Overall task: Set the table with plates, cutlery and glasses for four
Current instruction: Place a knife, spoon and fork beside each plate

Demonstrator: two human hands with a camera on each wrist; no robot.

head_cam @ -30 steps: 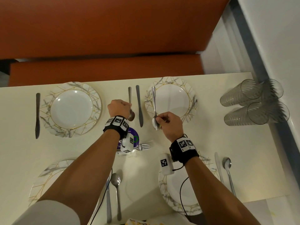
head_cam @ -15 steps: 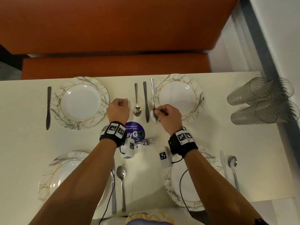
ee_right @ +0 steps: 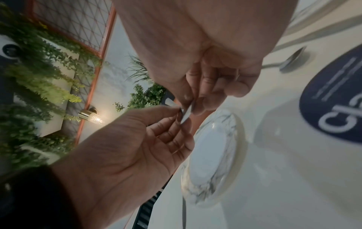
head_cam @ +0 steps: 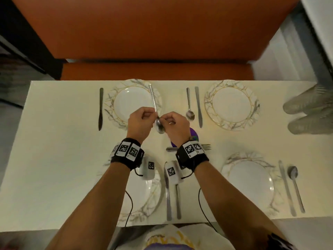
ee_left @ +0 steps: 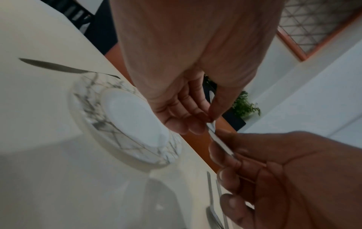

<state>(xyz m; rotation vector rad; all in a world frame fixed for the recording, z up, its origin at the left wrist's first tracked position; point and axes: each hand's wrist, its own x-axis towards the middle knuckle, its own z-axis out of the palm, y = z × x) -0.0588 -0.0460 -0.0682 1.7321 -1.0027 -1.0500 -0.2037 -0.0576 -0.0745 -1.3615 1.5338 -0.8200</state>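
overhead, a cream table (head_cam: 54,159) holds four marbled plates. the far left plate (head_cam: 134,103) has a knife (head_cam: 100,109) on its left. the far right plate (head_cam: 232,104) has a knife and a spoon (head_cam: 189,105) lying on its left. the near right plate (head_cam: 250,183) has a knife and spoon on its right; the near left plate (head_cam: 144,195) is partly hidden under the left forearm. a fork (head_cam: 205,147) lies beside a purple sticker (head_cam: 193,134) at the centre, both partly covered by the right wrist. clear glasses (head_cam: 310,114) lie stacked on their sides at the far right edge. an orange bench (head_cam: 155,33) stands beyond the table.

both hands meet above the table near the far left plate. the left hand (head_cam: 140,123) and right hand (head_cam: 174,125) each pinch one raised spoon (head_cam: 156,112), fingers curled: the left on its stem, the right nearer its bowl. its handle points away, over that plate.
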